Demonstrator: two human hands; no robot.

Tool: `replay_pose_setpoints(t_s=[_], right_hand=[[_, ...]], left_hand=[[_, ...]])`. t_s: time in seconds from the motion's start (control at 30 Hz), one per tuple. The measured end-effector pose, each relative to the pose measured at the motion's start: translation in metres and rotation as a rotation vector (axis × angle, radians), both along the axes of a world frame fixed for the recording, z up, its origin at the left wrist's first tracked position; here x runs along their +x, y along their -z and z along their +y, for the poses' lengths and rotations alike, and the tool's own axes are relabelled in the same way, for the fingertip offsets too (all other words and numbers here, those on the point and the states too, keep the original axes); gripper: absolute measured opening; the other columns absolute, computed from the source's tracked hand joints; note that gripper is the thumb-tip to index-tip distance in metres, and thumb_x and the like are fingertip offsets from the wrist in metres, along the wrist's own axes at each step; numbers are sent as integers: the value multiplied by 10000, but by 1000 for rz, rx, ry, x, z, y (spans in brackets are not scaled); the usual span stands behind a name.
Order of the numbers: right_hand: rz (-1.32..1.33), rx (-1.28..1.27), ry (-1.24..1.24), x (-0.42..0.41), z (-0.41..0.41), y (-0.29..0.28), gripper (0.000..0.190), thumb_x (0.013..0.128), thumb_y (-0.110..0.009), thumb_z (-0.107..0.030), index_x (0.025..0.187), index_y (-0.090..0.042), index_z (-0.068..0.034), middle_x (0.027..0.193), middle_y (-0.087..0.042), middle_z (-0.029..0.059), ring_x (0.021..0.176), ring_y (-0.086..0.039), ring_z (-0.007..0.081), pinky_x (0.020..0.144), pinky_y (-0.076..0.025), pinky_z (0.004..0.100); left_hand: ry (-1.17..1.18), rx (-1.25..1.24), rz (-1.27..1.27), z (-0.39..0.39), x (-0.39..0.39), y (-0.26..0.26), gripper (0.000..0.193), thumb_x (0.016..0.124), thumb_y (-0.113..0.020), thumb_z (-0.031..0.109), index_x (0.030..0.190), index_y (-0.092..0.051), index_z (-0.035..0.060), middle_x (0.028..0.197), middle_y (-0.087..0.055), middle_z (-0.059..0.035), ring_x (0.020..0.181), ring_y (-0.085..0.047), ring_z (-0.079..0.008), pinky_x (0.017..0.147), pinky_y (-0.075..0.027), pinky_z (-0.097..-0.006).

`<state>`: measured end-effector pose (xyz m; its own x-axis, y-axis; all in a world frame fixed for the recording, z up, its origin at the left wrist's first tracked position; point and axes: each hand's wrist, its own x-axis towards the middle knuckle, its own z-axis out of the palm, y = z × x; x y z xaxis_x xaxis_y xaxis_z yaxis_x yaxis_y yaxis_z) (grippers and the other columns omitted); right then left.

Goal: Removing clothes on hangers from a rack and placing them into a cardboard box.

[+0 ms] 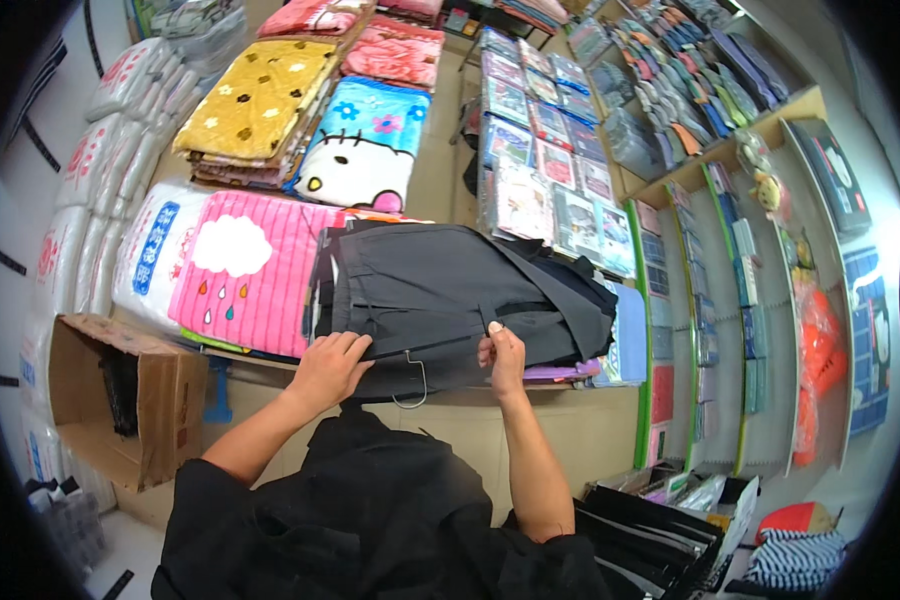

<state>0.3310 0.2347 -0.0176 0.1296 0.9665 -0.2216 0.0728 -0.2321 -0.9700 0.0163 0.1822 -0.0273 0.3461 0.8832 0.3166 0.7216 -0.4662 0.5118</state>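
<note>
Dark grey trousers (427, 277), or a similar garment, lie spread on top of other dark clothes in front of me. A hanger's metal hook (422, 375) sticks out from a thin dark bar across the cloth, curving towards my body. My left hand (331, 369) grips the garment's near left edge, by the bar's left end. Farther right, my right hand (504, 358) pinches a thin dark piece of the garment between thumb and curled fingers. Whether either hand also holds the bar is hidden. Black clothing (596, 300) shows beneath at the right.
Left of the garment lies a pink packaged blanket (270, 262); folded yellow (262, 97) and blue (367, 142) blankets lie beyond. An open cardboard box (169, 420) stands near my left arm. Packaged textiles (547, 142) and wall shelves (727, 315) stand right. Black garments (637, 540) hang low right.
</note>
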Motion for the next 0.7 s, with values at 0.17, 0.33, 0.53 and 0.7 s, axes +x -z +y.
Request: replay_pose_setpoints(t_s=[0.17,0.33,0.53,0.7], right_hand=[[-55,-63,101,52,-64,-7,529,1017,-559,-551,874,-629,-46,743,-622,46,595,-584,117,535,-433,244],[62,71,170,82,-156,-1,517,1057,-491,-518,1301,-573,-70,1134,-689,65,766,-695,153,629,-480,255],[191,140,121,85,-264,10,474,1075,-493,-466,1136,-665,-28,961,-725,83,701,-673,148,602,-467,241],[201,73,81,49,-308,23,447,1072,-533,-427,927,-677,-30,794,-714,72,625,-640,118,562,-441,237]], left_hand=[[135,51,-38,-32,37,-14,274,889,-741,187,1105,-659,41,928,-669,-112,825,-647,-323,735,-502,-433],[284,-157,-145,-89,66,-20,274,962,-674,244,1126,-667,25,996,-715,-169,898,-698,-369,773,-554,-466],[371,-240,39,-172,59,-41,402,955,-690,385,1206,-642,74,965,-718,-152,878,-699,-370,718,-554,-463],[312,-96,142,-242,22,-46,399,936,-710,384,1193,-650,84,870,-698,-108,794,-699,-334,646,-551,-429]])
